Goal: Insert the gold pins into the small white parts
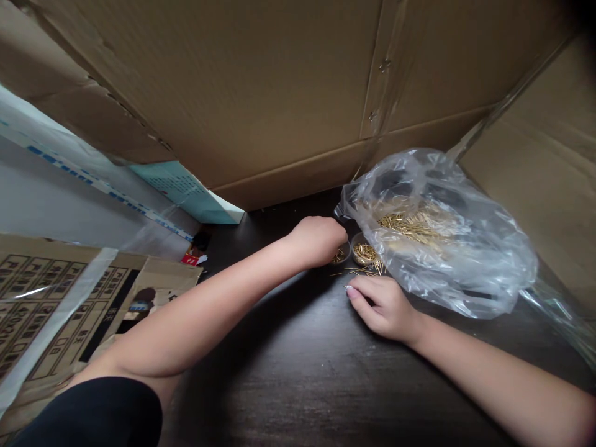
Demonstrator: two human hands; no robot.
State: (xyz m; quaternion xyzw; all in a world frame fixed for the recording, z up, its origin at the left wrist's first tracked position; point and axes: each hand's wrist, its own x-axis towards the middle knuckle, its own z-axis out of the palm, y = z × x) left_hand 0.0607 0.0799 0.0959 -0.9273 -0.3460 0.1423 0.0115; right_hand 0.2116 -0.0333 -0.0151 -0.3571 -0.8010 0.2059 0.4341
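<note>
Black sleeve [93, 413] is right up against the camera at bottom left, with the bare forearm reaching across the dark table [279, 372]. The left hand [319, 239] is curled down over a clear dish [348, 251] with gold pins in it. Can't tell if those fingers are pinching or loose, they're hidden under the knuckles. Main risk there imo: a knuckle or wrist catches the rim and tips the dish, since it looks small and light.

Just right of it is a second dish [365, 252], fuller, with loose pins [367, 271] lying in front. A sideways bump could knock pins out of that one, and the strays could get swept around by a passing hand. Right hand [384, 307] is below them, thumb and fingertip together, seemingly clamped on a thin pin [346, 286]. Something that skinny could slip or prick a finger if the grip's off.

Far right, the clear plastic bag [465, 248] holds a big heap of pins and crowds the second dish. If it slumps or gets tugged, it could shove the dish or spill.

Writing: the carton [60, 310] on the left has boxed Chinese characters plus what looks like "420x2…", rest unclear. Tape with blue print [97, 180], the pale blue box [179, 186] and a red label [190, 259] all have marks too small or blurry for me. No brand I can make out.
</note>
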